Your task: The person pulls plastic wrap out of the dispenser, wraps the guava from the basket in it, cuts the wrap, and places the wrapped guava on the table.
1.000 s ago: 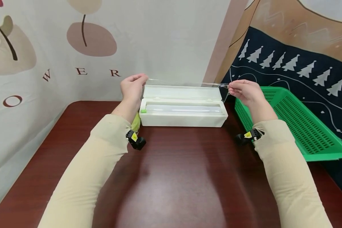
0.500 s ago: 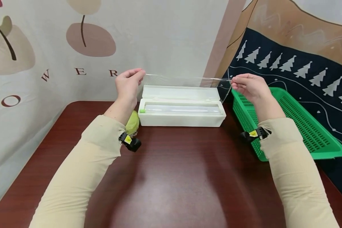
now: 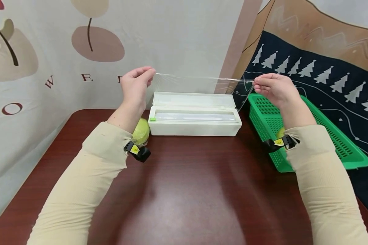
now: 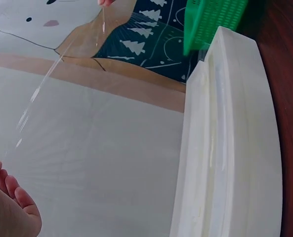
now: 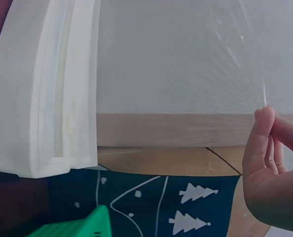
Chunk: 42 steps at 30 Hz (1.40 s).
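Clear thin plastic film taut btwn L hand & R hand

Nearest: cream long sleeves w/ black wrist cams, over glossy dark red-brown surface. Green perforated plastic basket at surface's far R corner; bit of a round yellow item visible there, mostly hidden behind R wrist. On L, round yellow-green item, partly behind L wrist, just beside L end of long white rectangular box. Box sits nr far edge, lid tipped up at back. Film runs from box up to both hands, each pinching a top corner, thumb to fingers, abv far edge. Behind: off-white printed cloth.
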### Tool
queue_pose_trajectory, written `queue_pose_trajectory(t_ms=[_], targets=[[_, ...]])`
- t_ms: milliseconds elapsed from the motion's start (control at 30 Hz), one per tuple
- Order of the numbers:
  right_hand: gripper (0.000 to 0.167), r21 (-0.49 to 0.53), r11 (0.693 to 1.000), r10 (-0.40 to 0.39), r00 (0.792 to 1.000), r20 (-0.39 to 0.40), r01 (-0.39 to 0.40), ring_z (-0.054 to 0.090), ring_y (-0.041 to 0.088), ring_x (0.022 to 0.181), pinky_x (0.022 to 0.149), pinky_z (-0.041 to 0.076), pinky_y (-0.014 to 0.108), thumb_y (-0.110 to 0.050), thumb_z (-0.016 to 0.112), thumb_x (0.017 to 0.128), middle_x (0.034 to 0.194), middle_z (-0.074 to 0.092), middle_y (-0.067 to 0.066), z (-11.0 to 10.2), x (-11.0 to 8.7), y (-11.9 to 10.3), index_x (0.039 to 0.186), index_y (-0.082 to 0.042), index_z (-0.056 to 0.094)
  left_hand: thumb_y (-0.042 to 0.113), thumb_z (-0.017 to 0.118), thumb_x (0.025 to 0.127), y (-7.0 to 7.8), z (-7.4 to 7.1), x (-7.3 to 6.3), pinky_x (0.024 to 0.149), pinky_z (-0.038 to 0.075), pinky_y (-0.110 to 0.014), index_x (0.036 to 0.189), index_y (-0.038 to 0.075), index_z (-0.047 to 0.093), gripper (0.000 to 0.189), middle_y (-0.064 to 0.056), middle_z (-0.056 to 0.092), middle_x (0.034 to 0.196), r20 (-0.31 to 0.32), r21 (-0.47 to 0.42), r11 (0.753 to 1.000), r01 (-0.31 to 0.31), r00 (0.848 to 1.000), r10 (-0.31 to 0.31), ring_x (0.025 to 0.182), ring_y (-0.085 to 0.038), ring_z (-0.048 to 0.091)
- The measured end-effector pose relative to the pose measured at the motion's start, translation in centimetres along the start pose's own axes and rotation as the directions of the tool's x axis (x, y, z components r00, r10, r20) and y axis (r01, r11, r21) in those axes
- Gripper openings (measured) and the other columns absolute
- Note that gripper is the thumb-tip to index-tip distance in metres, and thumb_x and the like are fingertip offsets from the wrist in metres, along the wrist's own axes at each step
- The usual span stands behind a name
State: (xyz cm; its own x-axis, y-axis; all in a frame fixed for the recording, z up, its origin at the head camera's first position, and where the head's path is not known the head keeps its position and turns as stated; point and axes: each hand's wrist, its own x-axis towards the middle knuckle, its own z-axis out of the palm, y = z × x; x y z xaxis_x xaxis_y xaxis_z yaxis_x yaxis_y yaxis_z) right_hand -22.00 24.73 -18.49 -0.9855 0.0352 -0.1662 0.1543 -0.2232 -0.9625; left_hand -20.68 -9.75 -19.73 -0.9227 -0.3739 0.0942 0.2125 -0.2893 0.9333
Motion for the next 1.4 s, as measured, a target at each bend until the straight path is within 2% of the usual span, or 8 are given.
queue_pose_trajectory(t_ms=[733, 833, 933, 1033, 1167, 1233, 1300, 1400], targets=[[0.005, -0.114, 0.993, 0.056, 0.989, 0.133, -0.041, 0.064, 0.016, 0.060, 0.059, 0.055, 0.021, -0.004, 0.068, 0.081, 0.073, 0.070, 0.007, -1.0, -1.4, -2.4, 0.078, -0.006, 0.071, 0.001, 0.068, 0.079, 1.9, -0.5, -0.6, 0.073, 0.044, -0.022, 0.082, 0.003, 0.071, 0.005, 0.007, 0.062, 0.065, 0.039, 0.040, 0.991, -0.130, 0.991, 0.128, 0.064, -0.006, 0.055], [0.004, -0.099, 0.995, 0.046, 0.987, 0.152, -0.031, 0.063, 0.016, 0.061, 0.059, 0.055, 0.022, -0.003, 0.068, 0.081, 0.074, 0.070, 0.008, -1.3, -1.4, -2.6, 0.080, -0.005, 0.071, 0.002, 0.069, 0.079, 2.0, -0.8, -0.7, 0.072, 0.044, -0.020, 0.081, 0.006, 0.071, 0.004, 0.008, 0.063, 0.068, 0.079, 0.074, 0.987, -0.141, 0.988, 0.135, 0.067, -0.005, 0.056], [0.006, -0.110, 0.994, 0.030, 0.983, 0.180, -0.010, 0.065, 0.016, 0.064, 0.061, 0.055, 0.022, -0.004, 0.068, 0.082, 0.076, 0.070, 0.007, -1.6, -1.3, -2.6, 0.084, -0.006, 0.073, 0.004, 0.070, 0.080, 2.2, -1.4, -0.7, 0.077, 0.045, -0.018, 0.094, 0.005, 0.070, 0.015, 0.009, 0.063, 0.074, 0.191, 0.177, 0.970, -0.165, 0.973, 0.131, 0.075, -0.005, 0.057], [0.010, -0.136, 0.990, -0.001, 0.975, 0.222, 0.032, 0.066, 0.015, 0.069, 0.065, 0.056, 0.021, -0.003, 0.067, 0.083, 0.080, 0.071, 0.004, -1.8, -1.3, -2.4, 0.089, -0.007, 0.074, 0.008, 0.070, 0.081, 2.3, -2.3, -0.6, 0.081, 0.044, -0.017, 0.112, 0.005, 0.066, 0.032, 0.010, 0.058, 0.082, 0.343, 0.387, 0.881, -0.271, 0.929, 0.135, 0.084, -0.004, 0.054], [0.014, -0.170, 0.980, -0.057, 0.969, 0.240, 0.100, 0.068, 0.014, 0.072, 0.068, 0.055, 0.020, 0.000, 0.068, 0.081, 0.083, 0.071, 0.002, -1.7, -1.3, -2.0, 0.089, -0.009, 0.075, 0.012, 0.069, 0.083, 2.3, -3.1, -0.5, 0.077, 0.042, -0.015, 0.115, 0.006, 0.066, 0.032, 0.005, 0.054, 0.087, 0.467, 0.622, 0.625, -0.471, 0.864, 0.187, 0.081, -0.003, 0.049], [0.012, -0.213, 0.967, -0.091, 0.972, 0.218, 0.138, 0.068, 0.013, 0.071, 0.067, 0.055, 0.019, -0.002, 0.070, 0.080, 0.083, 0.071, 0.001, -1.6, -1.4, -1.8, 0.087, -0.009, 0.075, 0.014, 0.068, 0.085, 2.2, -3.3, -0.4, 0.072, 0.040, -0.015, 0.107, 0.005, 0.070, 0.024, 0.001, 0.056, 0.085, 0.485, 0.670, 0.528, -0.522, 0.846, 0.221, 0.076, -0.003, 0.047], [0.008, -0.284, 0.940, -0.138, 0.973, 0.183, 0.187, 0.068, 0.011, 0.069, 0.067, 0.054, 0.017, -0.006, 0.073, 0.079, 0.081, 0.070, -0.001, -1.4, -1.5, -1.6, 0.085, -0.010, 0.074, 0.017, 0.066, 0.086, 2.2, -3.3, -0.3, 0.068, 0.038, -0.015, 0.101, 0.005, 0.072, 0.020, 0.001, 0.057, 0.083, 0.489, 0.684, 0.486, -0.543, 0.837, 0.245, 0.073, -0.003, 0.046], [0.008, -0.375, 0.895, -0.209, 0.970, 0.122, 0.240, 0.067, 0.009, 0.066, 0.066, 0.053, 0.014, -0.015, 0.075, 0.078, 0.078, 0.069, -0.004, -1.0, -1.6, -1.5, 0.085, -0.012, 0.073, 0.020, 0.065, 0.087, 2.2, -3.0, -0.2, 0.066, 0.037, -0.015, 0.095, 0.005, 0.073, 0.018, 0.003, 0.058, 0.080, 0.494, 0.671, 0.463, -0.579, 0.815, 0.304, 0.072, -0.002, 0.046]])
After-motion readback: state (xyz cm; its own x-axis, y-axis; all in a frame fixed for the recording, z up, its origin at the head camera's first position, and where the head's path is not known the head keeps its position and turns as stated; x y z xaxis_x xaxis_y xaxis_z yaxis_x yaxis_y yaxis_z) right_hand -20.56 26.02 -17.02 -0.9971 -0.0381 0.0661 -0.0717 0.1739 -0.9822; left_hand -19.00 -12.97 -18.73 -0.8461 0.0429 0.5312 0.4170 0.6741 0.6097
